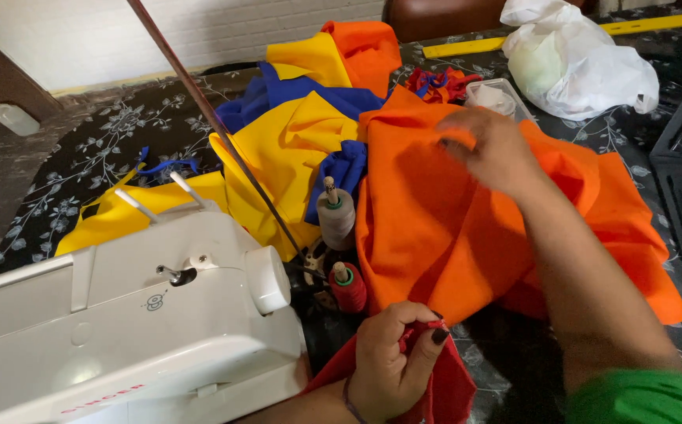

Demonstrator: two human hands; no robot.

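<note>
Blurred right hand (492, 151) perhaps pinches orange cloth (451, 228).

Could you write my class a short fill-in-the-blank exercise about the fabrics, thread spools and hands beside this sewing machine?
1. The left hand pinches a piece of ____ cloth at the bottom edge.
2. The right hand rests on the ____ fabric.
3. The red thread spool stands beside the white sewing ____.
4. Under the yellow fabric lies a ____ fabric.

Missing words: red; orange; machine; blue
</note>
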